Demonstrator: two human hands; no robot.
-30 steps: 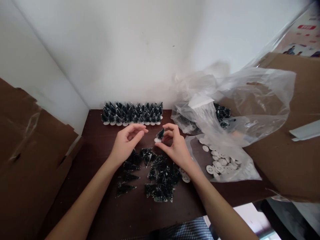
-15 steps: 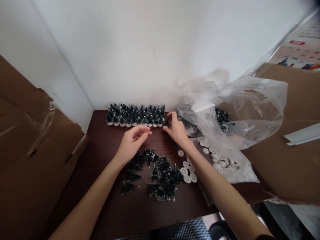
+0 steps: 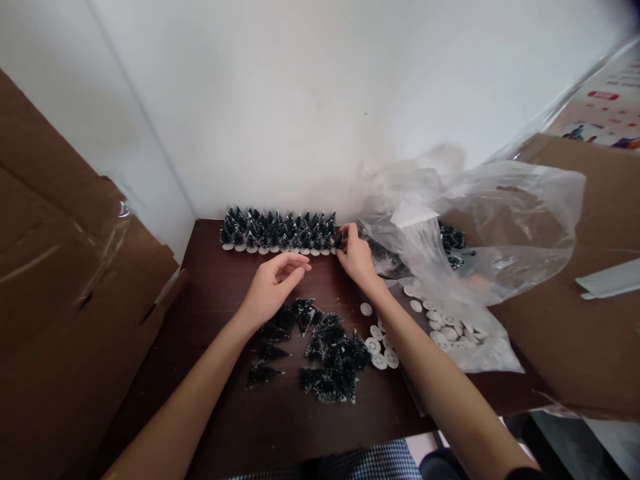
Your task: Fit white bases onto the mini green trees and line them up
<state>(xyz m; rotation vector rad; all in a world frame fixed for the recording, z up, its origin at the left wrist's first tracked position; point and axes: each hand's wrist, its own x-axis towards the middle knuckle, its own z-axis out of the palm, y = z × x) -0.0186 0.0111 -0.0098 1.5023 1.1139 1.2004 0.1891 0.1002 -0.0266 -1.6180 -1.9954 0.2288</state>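
Observation:
My right hand (image 3: 356, 255) grips a miniature Christmas tree (image 3: 339, 240), dark green with white-flecked tips, between thumb and fingers. This tree is at the right end of a block of upright trees (image 3: 280, 233) on round white bases, standing in rows against the wall. Just in front of that block hovers my left hand (image 3: 277, 283), fingers loosely curved and thumb a little apart, with nothing in it. Below my hands, loose trees without visible bases (image 3: 330, 357) lie on their sides in a pile. Round white discs (image 3: 379, 361) are scattered beside the pile, partly behind my right forearm.
The dark brown table (image 3: 220, 293) meets a white wall. A clear plastic bag (image 3: 520, 200) spreads over the right side, with more trees (image 3: 451, 240) and white discs (image 3: 450, 330) in or under it. Cardboard boxes stand at left (image 3: 75, 267) and right (image 3: 560, 333).
The view has shifted slightly. My right hand has brought its tree closer to the end of the front row. The left hand keeps about the same pose.

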